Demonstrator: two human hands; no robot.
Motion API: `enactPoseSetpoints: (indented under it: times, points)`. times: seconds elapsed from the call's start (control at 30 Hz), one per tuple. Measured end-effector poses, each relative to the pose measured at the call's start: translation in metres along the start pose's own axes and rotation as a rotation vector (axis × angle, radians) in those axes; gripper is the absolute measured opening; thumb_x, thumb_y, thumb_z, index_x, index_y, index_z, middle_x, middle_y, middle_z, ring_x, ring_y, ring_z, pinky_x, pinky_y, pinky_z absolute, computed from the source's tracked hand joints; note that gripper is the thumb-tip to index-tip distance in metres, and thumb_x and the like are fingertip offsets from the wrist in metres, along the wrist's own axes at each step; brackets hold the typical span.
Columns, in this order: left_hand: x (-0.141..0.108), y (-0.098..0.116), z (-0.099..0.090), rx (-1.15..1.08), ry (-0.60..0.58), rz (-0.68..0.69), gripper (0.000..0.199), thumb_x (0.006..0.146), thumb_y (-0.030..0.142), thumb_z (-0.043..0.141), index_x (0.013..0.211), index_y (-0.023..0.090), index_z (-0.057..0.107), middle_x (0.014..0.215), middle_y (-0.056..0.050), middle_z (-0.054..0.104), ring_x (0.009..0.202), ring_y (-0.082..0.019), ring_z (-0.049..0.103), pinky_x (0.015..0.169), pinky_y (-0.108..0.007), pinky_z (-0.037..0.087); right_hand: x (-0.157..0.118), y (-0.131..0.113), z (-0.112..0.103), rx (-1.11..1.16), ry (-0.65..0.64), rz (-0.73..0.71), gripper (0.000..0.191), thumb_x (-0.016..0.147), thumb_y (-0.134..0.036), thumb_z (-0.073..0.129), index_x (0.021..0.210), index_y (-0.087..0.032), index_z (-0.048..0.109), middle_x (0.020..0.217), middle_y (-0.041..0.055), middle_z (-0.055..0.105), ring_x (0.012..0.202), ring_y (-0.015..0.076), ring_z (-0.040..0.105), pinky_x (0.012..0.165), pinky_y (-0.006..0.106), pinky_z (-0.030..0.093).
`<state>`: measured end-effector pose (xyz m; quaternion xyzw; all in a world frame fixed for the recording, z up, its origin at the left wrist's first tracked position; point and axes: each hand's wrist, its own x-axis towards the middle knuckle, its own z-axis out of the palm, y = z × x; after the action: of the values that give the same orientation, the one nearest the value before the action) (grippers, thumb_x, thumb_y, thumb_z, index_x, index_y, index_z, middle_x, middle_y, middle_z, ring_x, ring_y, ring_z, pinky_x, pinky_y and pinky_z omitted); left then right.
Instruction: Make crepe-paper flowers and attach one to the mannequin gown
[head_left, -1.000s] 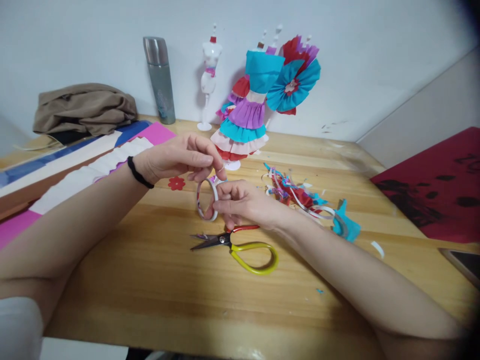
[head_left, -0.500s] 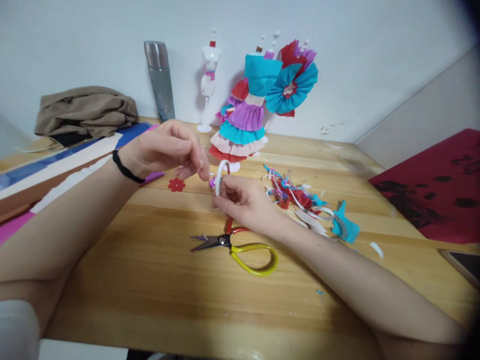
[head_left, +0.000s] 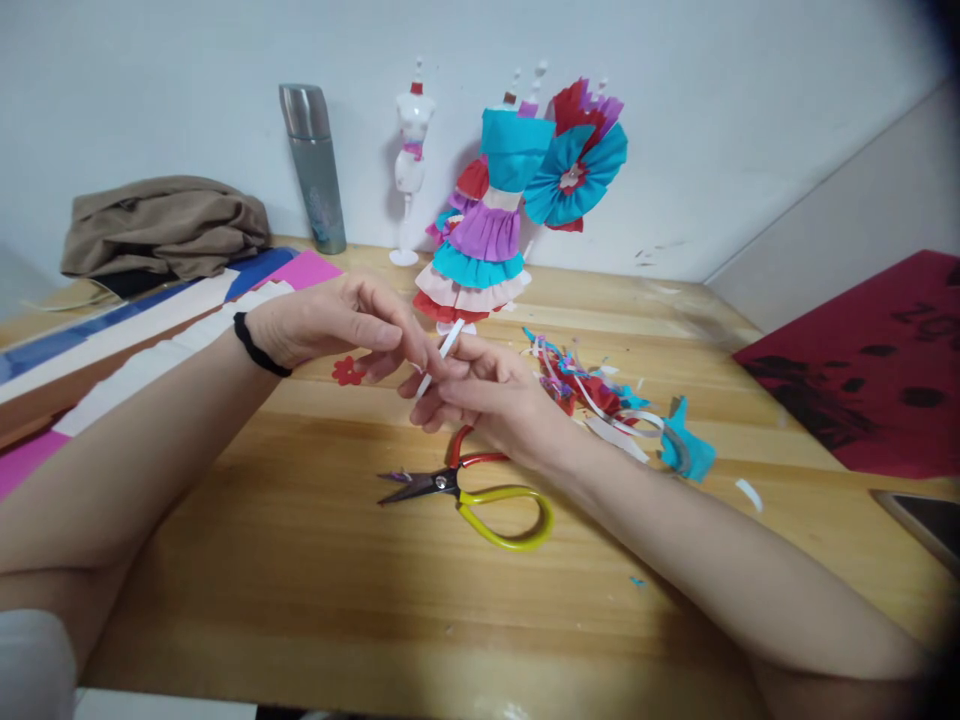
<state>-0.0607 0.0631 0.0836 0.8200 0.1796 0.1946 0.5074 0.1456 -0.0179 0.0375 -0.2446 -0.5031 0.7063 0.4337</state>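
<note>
A narrow white strip [head_left: 439, 358], perhaps tape, slants between my two hands. My right hand [head_left: 495, 395] pinches it between thumb and fingers. My left hand [head_left: 360, 325] wears a black band at the wrist; its bent fingers meet the strip and my right fingertips. A tiny pale bit shows at the left fingertips, too small to name. Just below the hands lie scissors [head_left: 442, 483] with one red and one yellow handle, blades parted and pointing left. Partly behind my left fingers, a red paper flower [head_left: 347, 371] lies on the table.
Behind the hands stand a ruffled paper dress on a mannequin [head_left: 499, 235], a turquoise fan flower [head_left: 566, 175], a bare white mannequin [head_left: 411, 150] and a flask [head_left: 315, 170]. Scraps [head_left: 592, 385] lie right, coloured sheets [head_left: 150, 345] left, beside a brown cloth [head_left: 169, 225].
My hands have come together, with the left moving right to the strip. The strip, curved upright before, now looks straight and slanted. The view has shifted slightly.
</note>
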Motion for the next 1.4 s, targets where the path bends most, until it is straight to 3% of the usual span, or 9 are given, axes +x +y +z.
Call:
enactPoseSetpoints:
  times: [0.13, 0.3, 0.4, 0.57, 0.77, 0.97, 1.2, 1.4]
  points:
    - [0.001, -0.001, -0.001, -0.197, -0.086, -0.03, 0.033, 0.082, 0.048, 0.074, 0.086, 0.016, 0.08, 0.098, -0.013, 0.078, 0.057, -0.011, 0.06, 0.049, -0.021, 0.046, 0.002, 0.001, -0.003, 0.163, 0.007, 0.047, 0.018, 0.075, -0.028, 0.073, 0.08, -0.015, 0.062, 0.075, 0.004, 0.069, 0.071, 0.0156, 0.07, 0.064, 0.025, 0.058]
    - [0.008, 0.003, 0.002, -0.097, -0.194, -0.068, 0.029, 0.083, 0.044, 0.074, 0.088, 0.017, 0.082, 0.091, -0.012, 0.078, 0.056, -0.01, 0.059, 0.05, -0.018, 0.046, 0.009, 0.002, -0.01, 0.195, 0.183, -0.004, 0.024, 0.086, -0.038, 0.069, 0.077, -0.017, 0.061, 0.064, -0.0017, 0.059, 0.053, 0.008, 0.055, 0.047, 0.018, 0.045]
    - [0.012, 0.005, 0.005, -0.009, -0.265, -0.105, 0.025, 0.081, 0.041, 0.076, 0.088, 0.018, 0.082, 0.085, -0.01, 0.077, 0.056, -0.009, 0.059, 0.051, -0.017, 0.046, 0.012, 0.002, -0.013, 0.163, 0.275, -0.066, 0.025, 0.086, -0.037, 0.071, 0.075, -0.017, 0.06, 0.059, -0.0043, 0.053, 0.049, 0.0066, 0.05, 0.044, 0.017, 0.042]
    - [0.012, 0.005, 0.006, -0.029, -0.208, -0.097, 0.025, 0.082, 0.041, 0.075, 0.09, 0.018, 0.082, 0.09, -0.01, 0.078, 0.056, -0.008, 0.058, 0.05, -0.016, 0.046, 0.012, -0.003, -0.01, 0.178, 0.334, -0.066, 0.023, 0.092, -0.033, 0.061, 0.075, -0.017, 0.059, 0.068, -0.0017, 0.06, 0.049, 0.0054, 0.047, 0.044, 0.016, 0.042]
    - [0.01, 0.006, 0.007, -0.043, -0.143, -0.028, 0.026, 0.082, 0.042, 0.074, 0.085, 0.018, 0.082, 0.093, -0.011, 0.079, 0.056, -0.009, 0.061, 0.051, -0.017, 0.047, 0.009, -0.014, -0.007, 0.264, 0.421, -0.026, 0.024, 0.097, -0.024, 0.051, 0.074, -0.018, 0.054, 0.062, -0.004, 0.051, 0.043, 0.0038, 0.034, 0.038, 0.013, 0.035]
    - [0.009, 0.015, 0.013, 0.147, -0.086, 0.032, 0.027, 0.084, 0.044, 0.072, 0.085, 0.019, 0.082, 0.106, -0.012, 0.078, 0.061, -0.01, 0.064, 0.053, -0.018, 0.047, 0.011, -0.016, -0.01, 0.312, 0.504, -0.055, 0.023, 0.094, -0.021, 0.057, 0.072, -0.018, 0.052, 0.065, -0.0026, 0.053, 0.046, 0.0041, 0.04, 0.039, 0.012, 0.039]
    - [0.005, 0.028, 0.013, 0.278, -0.073, 0.095, 0.035, 0.084, 0.05, 0.069, 0.078, 0.018, 0.08, 0.094, -0.013, 0.078, 0.078, -0.018, 0.069, 0.058, -0.02, 0.048, 0.009, -0.021, -0.006, 0.366, 0.51, -0.057, 0.021, 0.095, -0.022, 0.057, 0.075, -0.019, 0.052, 0.066, -0.0023, 0.057, 0.046, 0.0047, 0.044, 0.039, 0.013, 0.041]
    - [0.004, 0.03, 0.016, 0.363, -0.024, 0.115, 0.029, 0.079, 0.05, 0.073, 0.086, 0.023, 0.081, 0.08, -0.008, 0.077, 0.071, -0.017, 0.067, 0.059, -0.023, 0.047, 0.009, -0.017, -0.013, 0.273, 0.468, -0.111, 0.02, 0.093, -0.025, 0.06, 0.076, -0.019, 0.053, 0.066, -0.0032, 0.054, 0.048, 0.0044, 0.044, 0.042, 0.012, 0.043]
